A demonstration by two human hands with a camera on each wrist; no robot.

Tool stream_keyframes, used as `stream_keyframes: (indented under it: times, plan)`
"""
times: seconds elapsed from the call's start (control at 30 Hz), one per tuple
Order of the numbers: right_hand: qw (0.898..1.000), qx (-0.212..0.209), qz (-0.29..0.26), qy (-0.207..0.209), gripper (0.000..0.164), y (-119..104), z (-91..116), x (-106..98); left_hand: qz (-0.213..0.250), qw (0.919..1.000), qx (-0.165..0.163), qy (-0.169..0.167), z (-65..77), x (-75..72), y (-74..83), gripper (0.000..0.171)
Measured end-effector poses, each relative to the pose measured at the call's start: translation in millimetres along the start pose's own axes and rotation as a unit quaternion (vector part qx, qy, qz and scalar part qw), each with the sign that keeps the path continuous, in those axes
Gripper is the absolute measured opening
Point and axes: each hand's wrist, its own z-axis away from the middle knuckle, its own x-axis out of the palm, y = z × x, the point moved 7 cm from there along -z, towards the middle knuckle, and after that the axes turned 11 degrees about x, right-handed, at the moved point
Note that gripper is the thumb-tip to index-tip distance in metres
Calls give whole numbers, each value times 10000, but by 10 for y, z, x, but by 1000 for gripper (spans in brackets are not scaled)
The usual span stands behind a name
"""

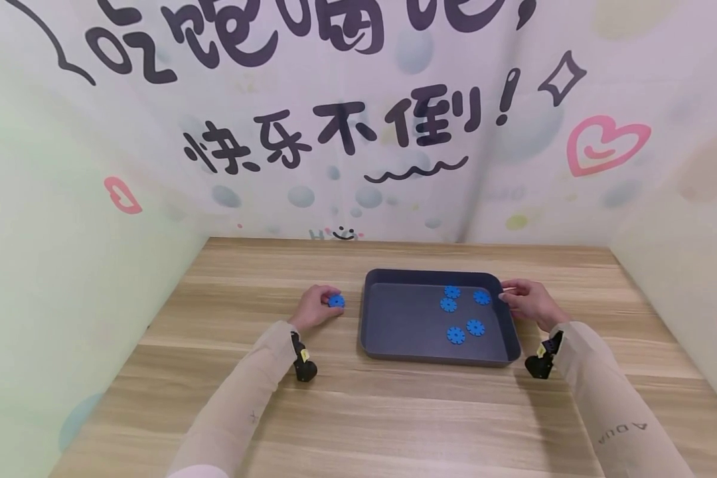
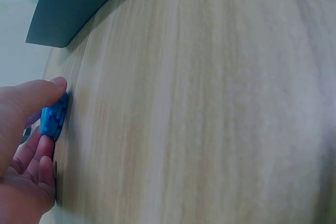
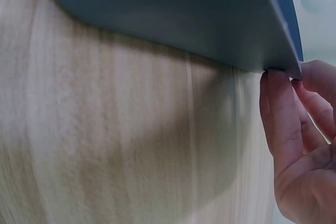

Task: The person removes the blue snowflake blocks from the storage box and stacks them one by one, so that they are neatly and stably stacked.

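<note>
My left hand (image 1: 314,307) pinches a small stack of blue notched discs (image 1: 336,301) between thumb and fingers, low over the table left of the tray. In the left wrist view the stacked blue discs (image 2: 53,116) show edge-on, the thumb above and fingertips below. At the tray's right side, my right hand (image 1: 530,302) grips the rim of the dark grey tray (image 1: 394,356). Its fingers (image 3: 283,114) lie against the outer wall in the right wrist view. Inside the tray, several blue discs, such as this disc (image 1: 475,327), lie flat and spread over the right half.
The tray stands on a wood-grain table (image 1: 394,418). Behind it hangs a white printed backdrop (image 1: 334,192) with dark lettering, and pale side walls (image 1: 95,252) flank the table. Each wrist carries a small black camera (image 1: 305,365).
</note>
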Motion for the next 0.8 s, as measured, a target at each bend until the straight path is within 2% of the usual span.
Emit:
stream_keyframes:
  times: [0.23, 0.53, 0.8]
  plan:
    - [10000, -13, 17, 2, 46, -10, 13, 8, 18, 10000, -40, -1, 14, -2, -3, 40]
    - [10000, -23, 26, 0, 46, -2, 31, -1, 402, 9990, 68, 184, -1, -38, -26, 41]
    - [10000, 47, 13, -39, 46, -27, 31, 12, 398, 9983, 276, 334, -1, -93, 106, 38]
